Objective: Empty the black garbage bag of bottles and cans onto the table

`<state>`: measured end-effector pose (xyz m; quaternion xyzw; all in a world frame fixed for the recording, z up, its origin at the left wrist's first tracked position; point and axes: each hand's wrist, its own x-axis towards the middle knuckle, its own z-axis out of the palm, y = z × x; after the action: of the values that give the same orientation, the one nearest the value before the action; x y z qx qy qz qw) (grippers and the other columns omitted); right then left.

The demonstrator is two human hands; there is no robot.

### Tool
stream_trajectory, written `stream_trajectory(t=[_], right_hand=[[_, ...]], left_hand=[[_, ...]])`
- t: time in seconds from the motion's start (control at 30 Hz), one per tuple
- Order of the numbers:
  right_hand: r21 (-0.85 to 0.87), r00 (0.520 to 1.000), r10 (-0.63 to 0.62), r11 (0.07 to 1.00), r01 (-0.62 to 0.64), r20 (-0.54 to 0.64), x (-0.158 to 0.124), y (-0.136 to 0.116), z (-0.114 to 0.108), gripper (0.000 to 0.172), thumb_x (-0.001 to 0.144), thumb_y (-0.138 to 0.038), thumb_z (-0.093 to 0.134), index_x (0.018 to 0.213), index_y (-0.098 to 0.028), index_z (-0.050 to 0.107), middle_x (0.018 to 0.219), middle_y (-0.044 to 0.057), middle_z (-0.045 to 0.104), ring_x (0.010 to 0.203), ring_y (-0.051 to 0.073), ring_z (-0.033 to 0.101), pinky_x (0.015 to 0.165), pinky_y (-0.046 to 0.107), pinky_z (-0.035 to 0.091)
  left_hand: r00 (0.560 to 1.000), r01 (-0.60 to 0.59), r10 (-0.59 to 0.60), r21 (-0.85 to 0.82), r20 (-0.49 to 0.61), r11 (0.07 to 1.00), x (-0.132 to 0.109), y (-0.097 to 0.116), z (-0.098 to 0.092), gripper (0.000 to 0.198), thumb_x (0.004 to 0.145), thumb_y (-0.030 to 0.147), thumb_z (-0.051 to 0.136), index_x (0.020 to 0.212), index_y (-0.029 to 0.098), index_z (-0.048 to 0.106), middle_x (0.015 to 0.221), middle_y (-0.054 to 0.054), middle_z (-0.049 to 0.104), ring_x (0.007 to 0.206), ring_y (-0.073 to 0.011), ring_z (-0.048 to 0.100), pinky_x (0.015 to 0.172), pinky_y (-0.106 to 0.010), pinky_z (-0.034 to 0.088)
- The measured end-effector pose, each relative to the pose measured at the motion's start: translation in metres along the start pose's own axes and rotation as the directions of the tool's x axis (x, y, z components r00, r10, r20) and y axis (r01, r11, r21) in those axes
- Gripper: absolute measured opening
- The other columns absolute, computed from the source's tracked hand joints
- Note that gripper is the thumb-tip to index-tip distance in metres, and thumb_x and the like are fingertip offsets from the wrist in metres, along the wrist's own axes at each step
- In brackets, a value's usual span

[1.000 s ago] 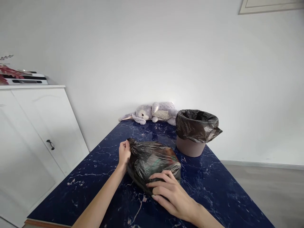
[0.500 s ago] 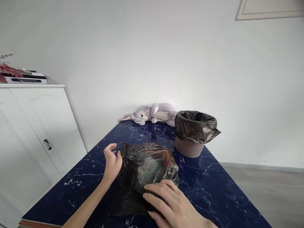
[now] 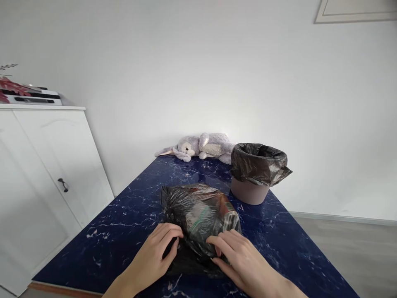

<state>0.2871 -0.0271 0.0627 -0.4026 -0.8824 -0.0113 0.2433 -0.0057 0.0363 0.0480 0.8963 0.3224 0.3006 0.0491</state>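
Note:
A black, partly see-through plastic garbage bag [image 3: 201,207] lies on the blue marbled table in front of me, with rubbish showing through its film. What looks like a can and something white with a green stripe are among the contents. At the bag's near left side, my left hand [image 3: 158,248] pinches the loose film between thumb and fingers. My right hand [image 3: 238,256] grips the film at the near right side, fingers curled and thumb below. The bag's opening cannot be made out.
Beyond the bag at right stands a trash bin [image 3: 249,192] lined with a black bag [image 3: 260,165]. A plush rabbit [image 3: 201,147] lies along the table's far edge by the wall. To the left is a white cabinet [image 3: 56,157]. The table [image 3: 133,207] narrows away from me.
My left hand has moved from the bag's far left corner down to its near left side and closed on the film. My right hand has curled its fingers onto the bag.

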Motion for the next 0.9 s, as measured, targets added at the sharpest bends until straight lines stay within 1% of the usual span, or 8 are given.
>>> stream_trajectory(t=[0.1, 0.23, 0.43, 0.53, 0.63, 0.77, 0.83, 0.9], right_hand=[[0.025, 1.000, -0.002, 1.000, 0.002, -0.021, -0.007, 0.003, -0.007, 0.035, 0.099, -0.011, 0.066, 0.127, -0.026, 0.053, 0.092, -0.001, 0.067, 0.077, 0.021, 0.065, 0.066, 0.033, 0.052], [0.079, 0.986, 0.056, 0.996, -0.044, -0.155, -0.021, 0.012, -0.007, 0.026, 0.105, -0.015, 0.058, 0.128, -0.026, 0.054, 0.093, 0.002, 0.067, 0.080, 0.022, 0.066, 0.072, 0.034, 0.055], [0.118, 0.890, 0.210, 0.977, -0.177, -0.404, -0.039, 0.017, 0.005, 0.021, 0.108, -0.027, 0.055, 0.129, -0.027, 0.058, 0.088, 0.003, 0.066, 0.076, 0.022, 0.067, 0.067, 0.032, 0.057], [0.184, 0.882, 0.249, 0.965, -0.189, -0.400, -0.040, 0.008, 0.011, 0.018, 0.108, -0.032, 0.057, 0.125, -0.028, 0.060, 0.090, 0.005, 0.066, 0.079, 0.022, 0.068, 0.066, 0.031, 0.059], [0.175, 0.905, 0.227, 0.969, -0.174, -0.359, -0.032, -0.004, 0.019, 0.021, 0.107, -0.035, 0.060, 0.127, -0.029, 0.061, 0.099, 0.008, 0.065, 0.084, 0.024, 0.068, 0.067, 0.033, 0.061], [0.132, 0.912, 0.236, 0.970, -0.202, -0.335, -0.011, -0.013, 0.033, 0.038, 0.101, -0.036, 0.068, 0.137, -0.026, 0.059, 0.109, 0.011, 0.062, 0.095, 0.029, 0.065, 0.075, 0.040, 0.062], [0.113, 0.901, 0.256, 0.966, -0.230, -0.351, 0.000, -0.014, 0.038, 0.030, 0.101, -0.031, 0.068, 0.129, -0.025, 0.061, 0.108, 0.011, 0.061, 0.095, 0.030, 0.063, 0.076, 0.043, 0.059], [0.107, 0.898, 0.284, 0.959, -0.263, -0.338, 0.008, -0.012, 0.040, 0.011, 0.102, -0.025, 0.064, 0.113, -0.024, 0.062, 0.103, 0.009, 0.061, 0.091, 0.028, 0.061, 0.075, 0.042, 0.055]], left_hand=[[0.999, -0.007, 0.006, 0.026, 0.047, 1.000, -0.002, 0.001, 0.001, 0.026, 0.107, 0.022, 0.054, 0.127, 0.033, 0.066, 0.113, -0.004, 0.077, 0.105, -0.0232, 0.074, 0.100, -0.038, 0.058], [0.997, -0.038, 0.034, 0.061, 0.063, 0.997, -0.007, 0.004, 0.002, 0.021, 0.104, 0.023, 0.058, 0.120, 0.031, 0.069, 0.109, -0.005, 0.077, 0.099, -0.0236, 0.074, 0.102, -0.042, 0.057], [0.993, -0.072, 0.062, 0.098, 0.103, 0.993, -0.007, 0.005, 0.004, 0.023, 0.104, 0.023, 0.056, 0.119, 0.029, 0.073, 0.105, -0.005, 0.077, 0.093, -0.0235, 0.075, 0.097, -0.041, 0.060], [0.990, -0.103, 0.091, 0.118, 0.106, 0.988, -0.008, 0.003, 0.005, 0.037, 0.107, 0.026, 0.053, 0.142, 0.033, 0.064, 0.117, -0.007, 0.079, 0.103, -0.0274, 0.076, 0.096, -0.041, 0.061], [0.988, -0.100, 0.085, 0.117, 0.129, 0.988, -0.010, 0.002, 0.006, 0.055, 0.108, 0.027, 0.052, 0.162, 0.036, 0.044, 0.123, -0.007, 0.079, 0.109, -0.0280, 0.077, 0.098, -0.038, 0.061], [0.982, -0.083, 0.065, 0.096, 0.179, 0.992, -0.005, 0.002, 0.009, 0.063, 0.109, 0.025, 0.050, 0.168, 0.035, 0.033, 0.125, -0.007, 0.078, 0.109, -0.0273, 0.077, 0.093, -0.035, 0.062], [0.974, -0.094, 0.072, 0.098, 0.213, 0.991, 0.002, 0.002, 0.010, 0.058, 0.110, 0.025, 0.047, 0.167, 0.033, 0.034, 0.118, -0.007, 0.079, 0.102, -0.0269, 0.078, 0.085, -0.034, 0.063], [0.959, -0.075, 0.042, 0.110, 0.281, 0.991, 0.012, 0.003, 0.009, 0.052, 0.113, 0.027, 0.042, 0.165, 0.028, 0.037, 0.099, -0.005, 0.080, 0.080, -0.0239, 0.077, 0.069, -0.030, 0.059]])
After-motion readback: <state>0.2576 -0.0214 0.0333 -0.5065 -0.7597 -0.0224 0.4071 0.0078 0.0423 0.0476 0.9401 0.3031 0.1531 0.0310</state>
